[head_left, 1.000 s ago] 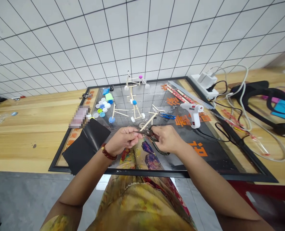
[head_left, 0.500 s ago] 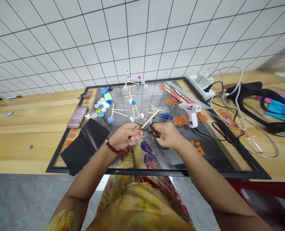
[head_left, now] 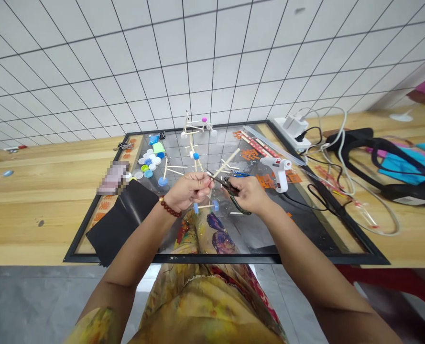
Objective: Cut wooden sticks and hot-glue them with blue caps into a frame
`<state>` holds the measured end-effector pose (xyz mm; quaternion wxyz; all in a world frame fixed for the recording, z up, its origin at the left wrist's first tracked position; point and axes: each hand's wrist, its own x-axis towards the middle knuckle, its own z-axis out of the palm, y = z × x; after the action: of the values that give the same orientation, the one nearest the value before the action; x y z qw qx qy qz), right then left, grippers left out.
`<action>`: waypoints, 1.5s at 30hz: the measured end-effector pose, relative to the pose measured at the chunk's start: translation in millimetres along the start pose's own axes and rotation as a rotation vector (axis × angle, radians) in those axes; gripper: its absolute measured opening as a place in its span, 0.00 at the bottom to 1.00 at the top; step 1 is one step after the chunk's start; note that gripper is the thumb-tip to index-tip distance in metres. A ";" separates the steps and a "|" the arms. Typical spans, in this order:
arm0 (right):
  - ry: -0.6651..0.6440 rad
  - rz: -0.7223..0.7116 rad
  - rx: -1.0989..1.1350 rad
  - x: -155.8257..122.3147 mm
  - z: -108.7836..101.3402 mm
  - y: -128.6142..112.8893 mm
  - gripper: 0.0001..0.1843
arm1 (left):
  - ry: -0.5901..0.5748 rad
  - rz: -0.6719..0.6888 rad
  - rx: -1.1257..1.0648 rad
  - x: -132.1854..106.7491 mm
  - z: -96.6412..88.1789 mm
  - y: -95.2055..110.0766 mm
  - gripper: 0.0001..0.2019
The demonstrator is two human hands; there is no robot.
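My left hand (head_left: 188, 189) is closed in a pinch on a thin wooden stick (head_left: 227, 163) that slants up to the right. My right hand (head_left: 248, 193) grips black scissors (head_left: 230, 187), whose blades meet the stick close to my left fingers. Both hands hover over a black-framed glass mat (head_left: 234, 229). Just beyond them stands a frame of sticks and bottle caps (head_left: 195, 143).
Loose bottle caps (head_left: 150, 160) lie at the mat's back left. A black sheet (head_left: 122, 220) covers its left front. A white glue gun (head_left: 277, 171) and blue-handled scissors (head_left: 241, 174) lie to the right. A power strip (head_left: 293, 128), cables and a black headset (head_left: 384, 157) sit on the wooden table.
Both hands have risen slightly and moved farther over the mat with the stick and scissors. The stick now points more steeply up to the right.
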<state>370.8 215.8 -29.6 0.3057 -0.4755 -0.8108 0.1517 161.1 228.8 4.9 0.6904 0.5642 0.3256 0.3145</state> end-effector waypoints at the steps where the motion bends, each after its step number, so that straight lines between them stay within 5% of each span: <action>1: 0.003 0.024 -0.028 6.7 -5.5 0.7 0.22 | 0.021 0.037 0.036 6.2 -2.6 5.8 0.19; 7: 0.022 0.192 -0.329 60.0 -39.4 -11.5 0.19 | 0.662 0.636 0.749 45.2 -4.2 30.4 0.08; 9: 0.029 0.221 -0.399 70.3 -43.6 -20.3 0.17 | 0.748 0.726 0.844 50.9 -3.7 33.6 0.08; 16: 0.018 0.160 -0.438 72.7 -34.6 -27.1 0.14 | 0.647 0.722 0.865 47.6 -4.1 31.7 0.09; 23: -0.020 -0.023 -0.212 73.7 -32.1 -9.5 0.11 | 0.171 0.241 0.119 40.4 -20.3 40.2 0.12; 25: -0.007 -0.069 -0.184 73.1 -35.5 -5.9 0.09 | 0.095 0.165 0.053 39.8 -18.1 41.0 0.14; 27: 0.021 -0.048 -0.192 72.8 -37.8 -4.5 0.07 | 0.176 0.229 0.153 40.2 -10.9 39.1 0.13; 31: 0.083 0.094 -0.221 74.3 -33.1 -13.3 0.06 | 0.675 0.646 0.703 42.5 4.4 29.0 0.10; 33: 0.079 0.131 -0.236 75.1 -27.6 -20.8 0.06 | 0.801 0.762 0.889 42.8 5.3 25.3 0.09; 36: 0.075 0.129 -0.229 75.6 -21.0 -25.8 0.06 | 0.713 0.717 0.770 41.1 -3.1 27.5 0.10; 42: 0.028 -0.029 -0.149 75.6 -28.0 -3.5 0.06 | 0.152 0.254 0.187 37.1 -21.8 43.0 0.14; 45: 0.052 0.008 -0.191 75.8 -32.6 -0.7 0.05 | 0.263 0.316 0.305 40.8 -15.6 38.7 0.13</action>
<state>363.9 279.5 22.4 0.2793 -0.5097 -0.8113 0.0627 170.1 276.9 36.8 0.4912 0.6602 0.3639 0.4364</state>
